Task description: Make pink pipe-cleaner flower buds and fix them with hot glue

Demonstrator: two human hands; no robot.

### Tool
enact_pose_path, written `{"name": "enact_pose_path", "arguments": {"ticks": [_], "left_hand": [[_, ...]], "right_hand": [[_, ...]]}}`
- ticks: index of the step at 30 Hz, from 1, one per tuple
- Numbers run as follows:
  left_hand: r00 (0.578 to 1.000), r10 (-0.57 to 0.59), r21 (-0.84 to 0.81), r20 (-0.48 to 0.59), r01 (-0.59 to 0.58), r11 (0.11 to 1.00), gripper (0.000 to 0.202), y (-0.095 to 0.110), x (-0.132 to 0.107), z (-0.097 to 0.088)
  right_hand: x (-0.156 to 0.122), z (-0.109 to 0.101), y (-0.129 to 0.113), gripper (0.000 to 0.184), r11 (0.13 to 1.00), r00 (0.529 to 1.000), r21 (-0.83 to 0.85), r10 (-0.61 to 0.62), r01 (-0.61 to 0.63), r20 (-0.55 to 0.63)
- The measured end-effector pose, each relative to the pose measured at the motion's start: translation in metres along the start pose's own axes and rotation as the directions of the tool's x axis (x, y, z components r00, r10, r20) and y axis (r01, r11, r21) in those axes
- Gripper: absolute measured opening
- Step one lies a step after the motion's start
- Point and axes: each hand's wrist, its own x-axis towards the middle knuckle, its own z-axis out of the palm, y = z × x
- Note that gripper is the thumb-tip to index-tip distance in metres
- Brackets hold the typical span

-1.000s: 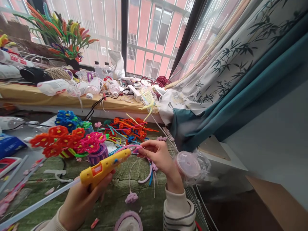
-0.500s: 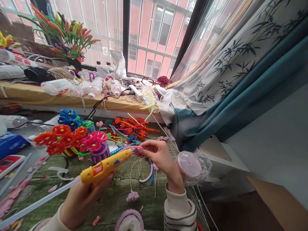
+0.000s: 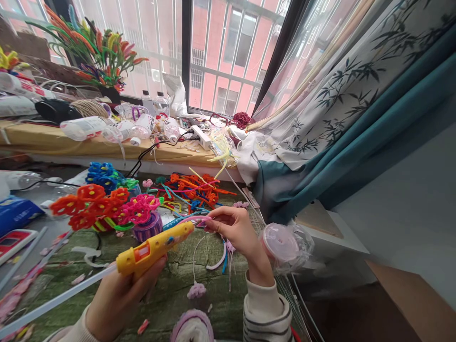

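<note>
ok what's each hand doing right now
Left hand: closed, holding a yellow glue gun.
Right hand: closed, pinching a pink pipe cleaner.

Pipe-cleaner flowers [image 3: 90,202] left on mat [image 3: 217,304]; plastic bottles [image 3: 83,128] on window ledge [image 3: 171,153] behind; curtain [image 3: 338,118] right.

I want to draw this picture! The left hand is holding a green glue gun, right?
Not quite: the glue gun is yellow, not green, as the head camera view shows. The left hand is holding it, just as you said.
</note>
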Motion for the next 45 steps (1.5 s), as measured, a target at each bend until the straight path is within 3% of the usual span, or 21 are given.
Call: {"name": "enact_pose_path", "arguments": {"ticks": [11, 27, 34, 45], "left_hand": [[1.0, -0.028, -0.012, 0.003, 0.028, 1.0, 0.031, 0.003, 0.0, -0.003], [0.998, -0.056, 0.004, 0.03, 0.056, 0.998, 0.039, 0.001, 0.001, 0.002], [0.996, -0.09, 0.018, -0.023, 0.09, 0.996, 0.04, 0.01, 0.002, 0.004], [0.989, -0.143, -0.004, -0.024, 0.143, 0.99, 0.037, 0.003, 0.0, 0.004]], "right_hand": [[-0.001, -0.001, -0.003, 0.022, 0.998, 1.0, 0.067, 0.01, -0.01, -0.008], [-0.001, 0.0, -0.004, 0.025, 1.0, 1.0, -0.006, -0.001, 0.001, -0.016], [-0.001, -0.001, -0.002, 0.02, 1.0, 1.0, 0.017, -0.016, 0.016, -0.012], [-0.001, -0.005, -0.001, 0.023, 1.0, 1.0, 0.023, 0.0, 0.0, -0.016]]}}
